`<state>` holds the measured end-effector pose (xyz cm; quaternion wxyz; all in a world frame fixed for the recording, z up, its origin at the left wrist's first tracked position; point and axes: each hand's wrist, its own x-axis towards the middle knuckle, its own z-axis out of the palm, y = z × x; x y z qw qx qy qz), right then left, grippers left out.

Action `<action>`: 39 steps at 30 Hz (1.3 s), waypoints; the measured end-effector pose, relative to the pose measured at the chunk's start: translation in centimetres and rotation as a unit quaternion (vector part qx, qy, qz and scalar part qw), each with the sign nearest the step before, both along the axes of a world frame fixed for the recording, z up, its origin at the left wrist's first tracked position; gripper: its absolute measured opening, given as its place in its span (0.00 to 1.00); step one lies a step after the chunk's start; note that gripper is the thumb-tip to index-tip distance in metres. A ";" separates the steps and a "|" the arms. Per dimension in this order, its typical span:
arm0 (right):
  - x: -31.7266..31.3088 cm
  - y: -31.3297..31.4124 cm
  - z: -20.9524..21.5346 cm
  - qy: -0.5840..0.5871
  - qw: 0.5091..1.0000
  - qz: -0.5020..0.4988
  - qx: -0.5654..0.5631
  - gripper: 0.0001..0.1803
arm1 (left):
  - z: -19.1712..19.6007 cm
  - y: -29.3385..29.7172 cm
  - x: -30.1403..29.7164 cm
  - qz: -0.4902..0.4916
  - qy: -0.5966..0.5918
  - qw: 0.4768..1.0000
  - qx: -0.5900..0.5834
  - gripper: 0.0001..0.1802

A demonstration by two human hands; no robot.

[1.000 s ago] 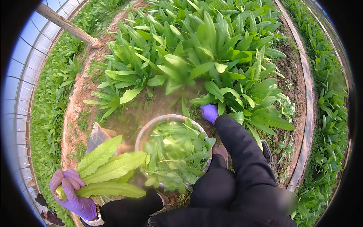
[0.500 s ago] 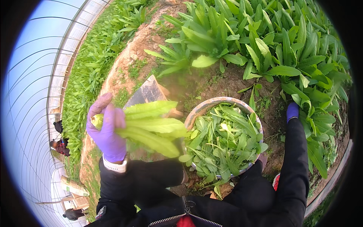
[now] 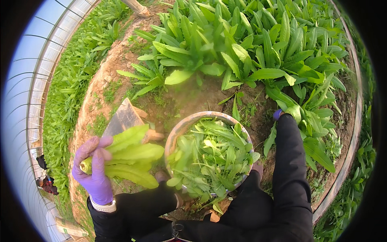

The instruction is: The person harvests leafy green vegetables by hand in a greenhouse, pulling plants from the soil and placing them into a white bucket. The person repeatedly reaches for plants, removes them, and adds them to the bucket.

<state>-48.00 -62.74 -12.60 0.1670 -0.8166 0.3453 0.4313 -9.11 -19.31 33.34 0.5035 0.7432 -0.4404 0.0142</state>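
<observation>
At the far left curves a ribbed translucent wall (image 3: pixel 38 80), with two small dark-clad figures (image 3: pixel 49 185) near its lower part. Next comes a strip of leafy green plants (image 3: pixel 72 105), then a band of bare reddish soil (image 3: pixel 93 103). The left hand (image 3: pixel 93 171), in a purple glove with a white wristband (image 3: pixel 104 207) below it, is clamped on the stem end of a bunch of light green leaves (image 3: pixel 135 155); the leaves fan out rightward, their tips toward the basin. Behind the bunch a dark flat board (image 3: pixel 123 117) with wooden pieces lies tilted on the ground, and a wooden post (image 3: pixel 138 7) stands farther off. The round basin (image 3: pixel 176 133) sits in the middle, before the dark-trousered knees, heaped with loose green leaves (image 3: pixel 211 155). Beyond it grows a dense bed of long-leaved plants (image 3: pixel 242 40). To the right, well apart from the left hand, the right hand (image 3: pixel 277 114) reaches low among the leaves of a plant (image 3: pixel 316 119); only a bit of purple glove shows, so I cannot tell whether it grips anything. A pale edging strip (image 3: pixel 357 92) bends along the far right, with more greenery (image 3: pixel 365 169) outside it.
</observation>
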 end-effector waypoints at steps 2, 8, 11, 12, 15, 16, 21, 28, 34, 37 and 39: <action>-0.3 -0.4 1.3 0.013 0.998 -0.060 -0.005 0.20 | 0.3 0.5 -0.3 -0.021 -0.003 1.000 0.012 0.12; 4.4 5.5 15.0 -0.227 0.966 -0.110 -0.057 0.26 | 1.4 2.4 -2.3 -0.091 0.068 0.994 0.000 0.12; 8.3 10.5 25.7 -0.389 0.913 -0.118 -0.027 0.28 | 1.5 2.6 -3.3 -0.097 0.011 0.995 0.020 0.11; 9.6 12.3 28.8 -0.439 0.877 -0.180 0.068 0.27 | 1.5 2.6 -3.7 -0.104 0.017 0.994 0.011 0.10; 12.4 17.4 36.0 -0.594 0.717 -0.230 0.285 0.24 | 1.5 2.4 -4.6 -0.105 0.027 0.993 0.055 0.10; 13.3 18.6 37.7 -0.581 0.702 -0.258 0.320 0.24 | 1.3 2.1 -4.8 -0.124 0.036 0.991 0.044 0.09; 17.6 23.5 41.8 -0.587 0.640 -0.260 0.422 0.28 | 0.4 1.7 -5.3 -0.164 0.138 0.976 0.026 0.12; 21.7 29.8 42.4 -0.537 0.831 -0.025 0.144 0.37 | -0.8 0.6 -3.8 -0.183 0.300 0.933 0.074 0.08; 22.0 31.3 40.9 -0.642 0.763 0.070 0.029 0.34 | -1.6 1.3 -3.1 -0.202 0.242 0.947 0.062 0.05; 21.7 31.4 40.4 -0.621 0.779 0.083 0.008 0.36 | -2.4 1.3 -3.0 -0.193 0.224 0.952 0.081 0.05; 21.6 31.4 40.5 -0.611 0.786 0.095 -0.009 0.37 | -2.7 1.2 -2.6 -0.176 0.197 0.960 0.096 0.05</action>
